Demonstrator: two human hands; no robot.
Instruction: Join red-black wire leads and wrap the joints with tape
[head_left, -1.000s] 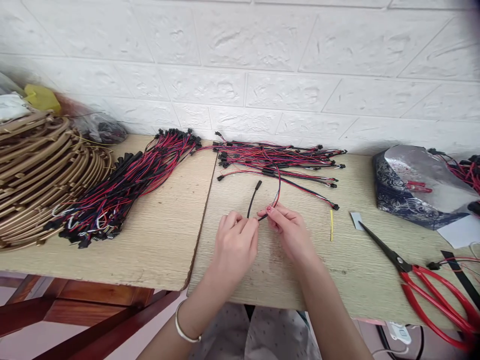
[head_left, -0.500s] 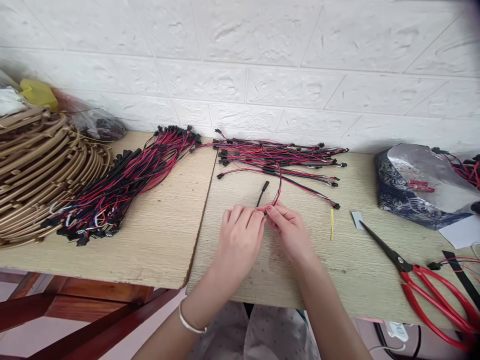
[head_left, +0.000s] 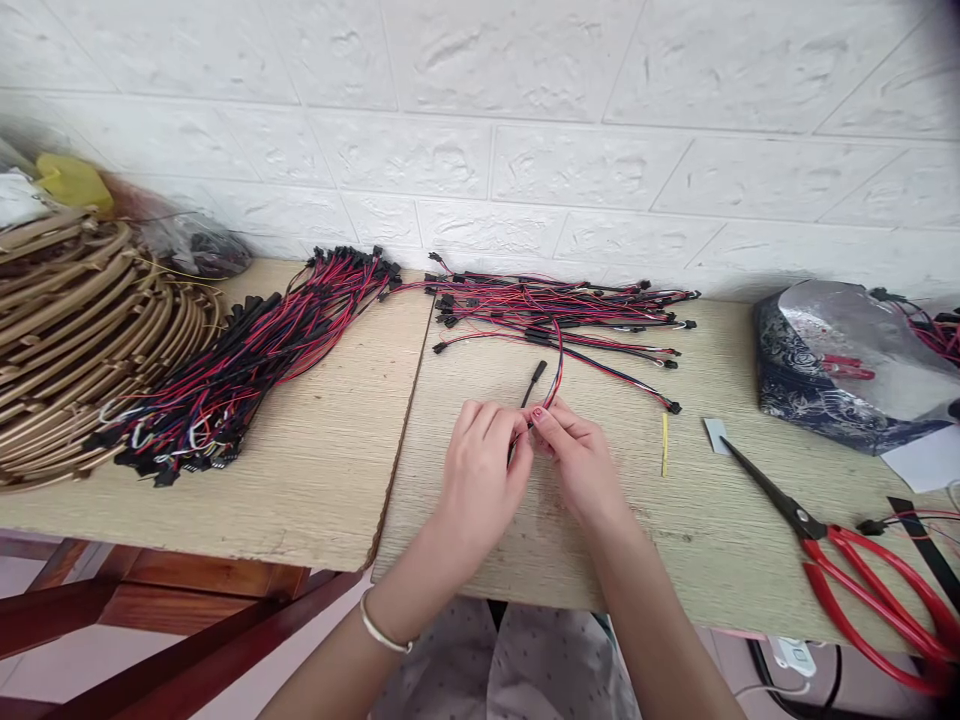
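Observation:
Both hands meet over the middle of the table, pinching one wire harness (head_left: 558,362) of red and dark strands that arcs up from the fingers toward the back. My left hand (head_left: 484,480) is closed on a black part of it; a black lead with a connector end (head_left: 535,375) sticks up past the fingertips. My right hand (head_left: 589,460) grips the wires between thumb and fingers, right beside the left. The exact joint between the fingertips is hidden. Behind the hands lies a row of similar wire harnesses (head_left: 525,310) with black plugs.
On the left are a large heap of wire harnesses (head_left: 262,365) and stacked bamboo-like hoops (head_left: 97,340). To the right lie a yellow strip (head_left: 664,445), a small white piece (head_left: 714,434), red-handled scissors (head_left: 814,530) and a patterned bag (head_left: 795,400). A white brick-pattern wall (head_left: 480,160) stands behind.
My left fingers have shifted slightly and the thumb has come away from the right hand a little. The black lead's end has tipped slightly right. The right hand keeps its pinch.

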